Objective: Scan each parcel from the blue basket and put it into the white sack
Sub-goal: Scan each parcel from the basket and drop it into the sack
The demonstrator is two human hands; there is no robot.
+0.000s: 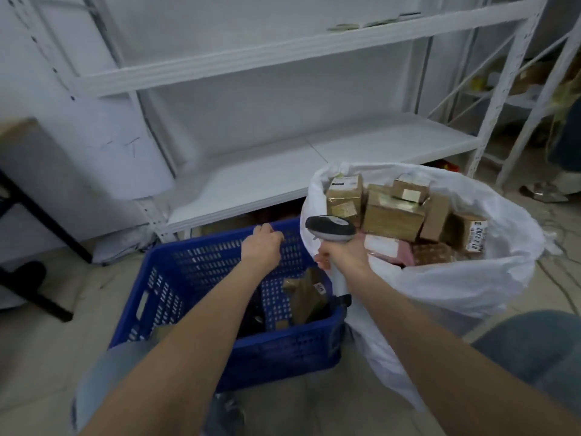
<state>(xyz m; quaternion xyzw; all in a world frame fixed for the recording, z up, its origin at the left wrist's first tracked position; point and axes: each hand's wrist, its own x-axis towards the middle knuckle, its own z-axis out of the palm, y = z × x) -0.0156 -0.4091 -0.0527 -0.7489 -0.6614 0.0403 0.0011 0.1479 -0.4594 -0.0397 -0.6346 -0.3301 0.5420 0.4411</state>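
The blue basket (pixel 176 278) stands tipped toward me on the floor. My left hand (pixel 262 245) grips its far rim, fingers curled over the edge. Inside, near the right wall, lies a brown taped parcel (pixel 306 294) with a white label; darker items sit below it, partly hidden by my left forearm. My right hand (pixel 341 254) holds a grey-and-white barcode scanner (pixel 330 229) by its handle, its head pointing left over the basket's right corner. To the right stands the white sack (pixel 471 284), open and filled with several brown boxes (pixel 393 218) and a pink parcel.
White metal shelving (pixel 314 152) rises just behind the basket and sack. A black table leg (pixel 41 212) and a dark shoe are at the left. More shelving and someone's feet show at the far right. My knees frame the bottom of the view.
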